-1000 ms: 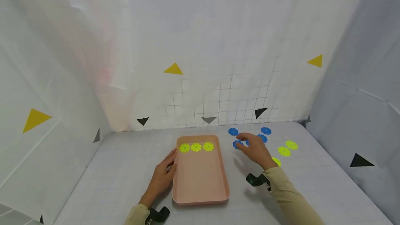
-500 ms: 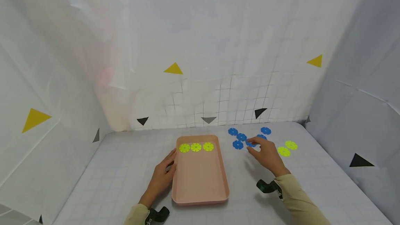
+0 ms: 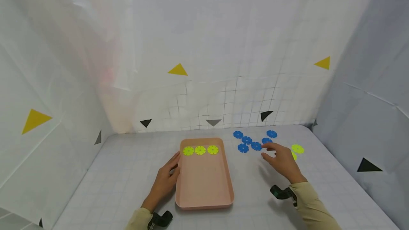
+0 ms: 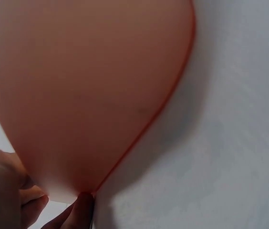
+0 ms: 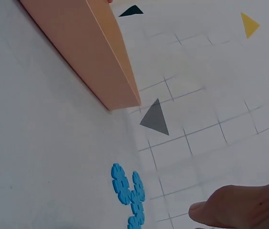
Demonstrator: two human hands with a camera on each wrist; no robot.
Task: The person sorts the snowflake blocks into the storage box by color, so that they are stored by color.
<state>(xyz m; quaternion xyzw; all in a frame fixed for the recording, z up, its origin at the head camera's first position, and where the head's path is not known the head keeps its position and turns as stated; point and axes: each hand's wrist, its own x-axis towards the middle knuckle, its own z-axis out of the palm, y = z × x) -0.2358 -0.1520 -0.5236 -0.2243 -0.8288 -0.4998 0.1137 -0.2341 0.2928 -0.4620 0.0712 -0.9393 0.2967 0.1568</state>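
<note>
My left hand (image 3: 164, 182) rests against the left side of the pink tray (image 3: 204, 184), its fingers touching the outer wall. The left wrist view shows the tray wall (image 4: 87, 95) close up, with fingertips at its edge. Three yellow-green notched discs (image 3: 200, 150) lie in a row inside the tray's far end. My right hand (image 3: 282, 160) hovers over the table, thumb and forefinger apart, nothing visible between them. Just beyond its fingertips lies a blue notched disc (image 3: 256, 146), among several more. Yellow-green discs (image 3: 298, 148) lie behind the hand, one partly covered by it.
A white sheet wall (image 3: 204, 45) with yellow and black triangles rises behind the table, and further sheets stand at both sides. The tray's right rim (image 3: 228, 173) stands between the two hands. Blue discs (image 5: 120, 183) lie near the back wall.
My right hand has moved to the right, from over the blue discs toward the yellow-green ones, uncovering blue discs and covering yellow-green ones. My left hand and the tray have stayed put.
</note>
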